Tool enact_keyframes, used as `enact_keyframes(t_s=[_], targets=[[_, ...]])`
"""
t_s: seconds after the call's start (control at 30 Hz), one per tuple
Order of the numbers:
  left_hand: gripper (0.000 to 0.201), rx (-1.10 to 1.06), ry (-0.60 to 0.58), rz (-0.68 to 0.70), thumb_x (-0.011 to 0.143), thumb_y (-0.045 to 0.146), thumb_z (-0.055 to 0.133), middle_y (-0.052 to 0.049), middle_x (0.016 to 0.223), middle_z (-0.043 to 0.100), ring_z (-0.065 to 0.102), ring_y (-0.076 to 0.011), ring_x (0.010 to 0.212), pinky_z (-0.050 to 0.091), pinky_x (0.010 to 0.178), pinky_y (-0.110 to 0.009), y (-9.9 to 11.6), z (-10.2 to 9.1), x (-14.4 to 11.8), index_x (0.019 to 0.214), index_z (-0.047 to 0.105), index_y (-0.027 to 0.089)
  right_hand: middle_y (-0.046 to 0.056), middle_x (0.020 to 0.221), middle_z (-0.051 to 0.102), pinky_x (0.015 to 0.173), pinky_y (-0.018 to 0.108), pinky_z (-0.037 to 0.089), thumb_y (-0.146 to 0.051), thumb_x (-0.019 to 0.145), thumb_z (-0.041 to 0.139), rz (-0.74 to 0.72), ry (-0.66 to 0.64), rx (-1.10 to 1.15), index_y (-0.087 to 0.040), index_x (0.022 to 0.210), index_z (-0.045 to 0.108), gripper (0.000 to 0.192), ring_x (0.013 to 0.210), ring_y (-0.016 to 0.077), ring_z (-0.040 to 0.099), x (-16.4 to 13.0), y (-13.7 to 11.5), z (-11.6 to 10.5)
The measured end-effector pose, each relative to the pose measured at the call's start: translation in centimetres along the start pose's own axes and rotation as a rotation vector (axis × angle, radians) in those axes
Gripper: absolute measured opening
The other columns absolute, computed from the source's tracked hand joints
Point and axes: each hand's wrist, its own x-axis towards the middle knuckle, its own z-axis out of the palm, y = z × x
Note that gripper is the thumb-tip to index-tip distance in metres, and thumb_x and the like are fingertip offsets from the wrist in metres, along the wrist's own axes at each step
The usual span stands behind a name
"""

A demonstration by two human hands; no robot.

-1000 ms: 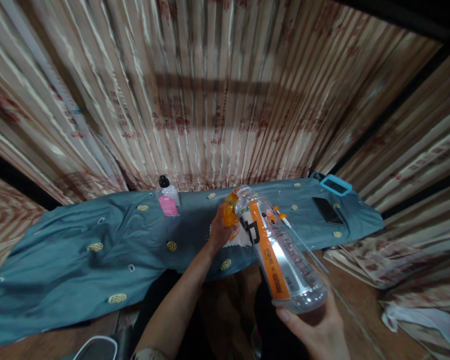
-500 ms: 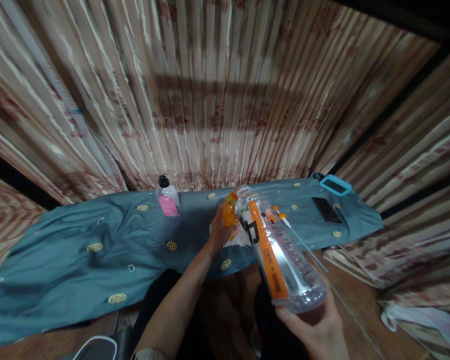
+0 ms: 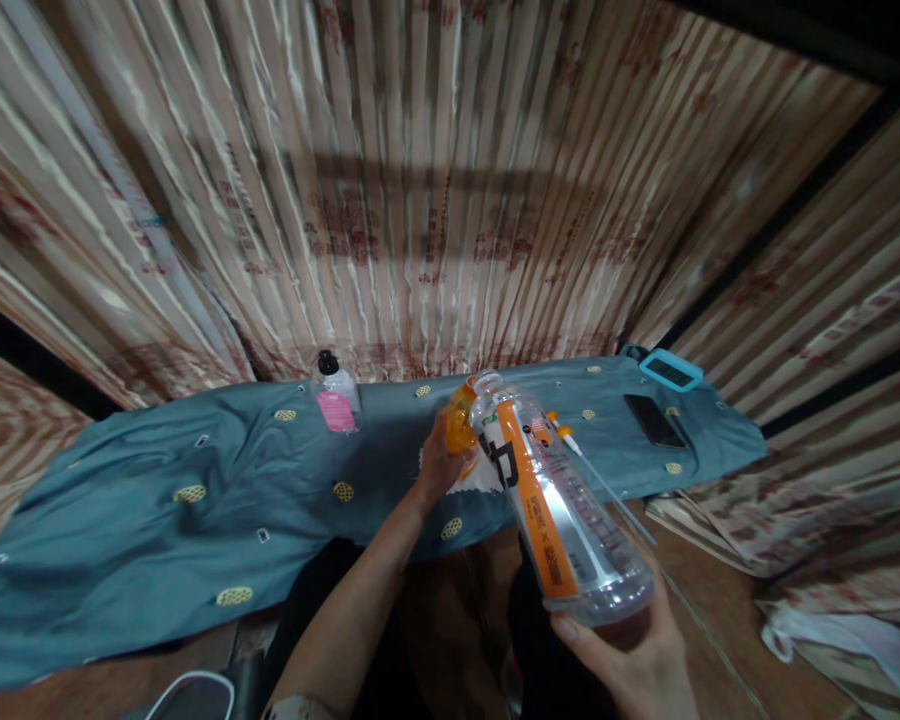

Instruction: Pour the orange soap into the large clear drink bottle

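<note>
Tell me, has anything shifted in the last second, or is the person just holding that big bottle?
Nothing visibly changed. The right hand still holds the clear bottle by its base, tilted with its open mouth toward the orange object that the left hand keeps its grip on, over the blue cloth.

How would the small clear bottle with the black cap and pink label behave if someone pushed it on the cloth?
The small clear bottle with black cap and pink label stands upright on the soft, wrinkled blue-green cloth, so a push near its top would probably tip it. It looks like thin plastic, likely light and not fragile. Its round body might roll once it lies down.
</note>
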Motion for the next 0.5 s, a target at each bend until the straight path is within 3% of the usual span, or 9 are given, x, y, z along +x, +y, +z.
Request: enact_keyframes(t_s=[0.5], targets=[[0.065, 0.019, 0.009, 0.023, 0.073, 0.015, 0.082, -0.005, 0.113, 0.075, 0.074, -0.0232, 0.095, 0.061, 0.087, -0.036, -0.03, 0.17, -0.02, 0.131, 0.054, 0.022, 0.005, 0.122, 0.077, 0.103, 0.035, 0.055, -0.045, 0.051, 0.096, 0.029, 0.007, 0.031, -0.024, 0.132, 0.055, 0.093, 0.113, 0.0263, 0.074, -0.1, -0.16, 0.14]])
